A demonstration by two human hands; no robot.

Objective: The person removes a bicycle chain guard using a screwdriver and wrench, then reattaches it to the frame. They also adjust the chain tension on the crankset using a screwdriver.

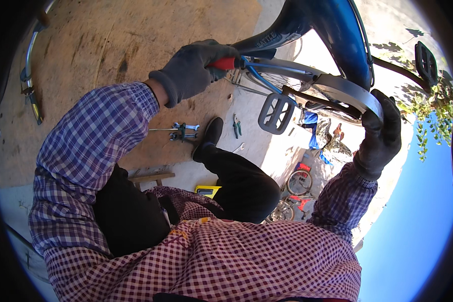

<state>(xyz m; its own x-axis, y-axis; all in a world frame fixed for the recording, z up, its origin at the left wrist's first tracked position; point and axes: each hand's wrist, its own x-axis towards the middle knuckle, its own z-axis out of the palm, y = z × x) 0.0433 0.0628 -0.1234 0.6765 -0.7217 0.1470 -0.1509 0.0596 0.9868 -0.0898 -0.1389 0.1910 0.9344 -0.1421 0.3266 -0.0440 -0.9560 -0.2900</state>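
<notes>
My left hand point(192, 65), in a grey glove, is closed around the red handle of a screwdriver point(224, 64). Its thin shaft points right, toward the curved silver guard point(340, 86) beside the bicycle's crank; whether the tip touches is unclear. At the guard's right end my right hand point(381, 133), in a dark glove, has its fingers wrapped over the edge. The blue bicycle frame point(340, 38) looms above both hands. A black pedal point(276, 114) on its crank arm hangs below the guard, and a second pedal point(426, 63) juts out at upper right. Wheel spokes show behind.
Several wrenches point(183, 132) and green-handled pliers point(237, 126) lie on the ground. A curved metal tube point(29, 75) rests at far left. Beyond are a yellow item point(208, 191), a red bicycle point(299, 182) and leafy vines point(430, 108). My bent leg point(241, 176) extends below the bicycle.
</notes>
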